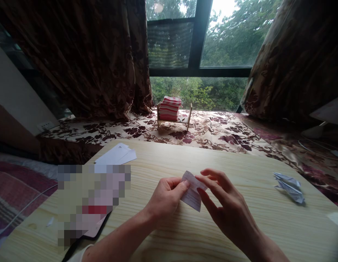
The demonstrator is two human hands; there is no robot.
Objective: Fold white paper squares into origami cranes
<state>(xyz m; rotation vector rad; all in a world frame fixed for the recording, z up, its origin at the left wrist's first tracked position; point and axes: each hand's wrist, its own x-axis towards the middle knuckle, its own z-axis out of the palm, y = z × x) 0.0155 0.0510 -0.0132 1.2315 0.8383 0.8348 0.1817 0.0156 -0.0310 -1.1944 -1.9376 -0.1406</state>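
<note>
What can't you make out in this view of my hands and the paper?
Head view only.
Paper slip: marks too faint to read; left hand fingers cover its left edge.
Blurred patch on the table: contents pixelated.
Folded paper pieces: too small to tell shape.
Right hand: forearm cut by bottom edge.

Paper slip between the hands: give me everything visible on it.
The paper slip is small, white, thin and roughly rectangular, with faint greyish marks too blurred to read. It is held tilted over the middle of the light wooden table; whether its lower corner touches the wood is unclear. The left hand pinches its upper left edge between thumb and forefinger. The right hand grips the right side, forefinger above, thumb below. Any folds cannot be made out.
</note>
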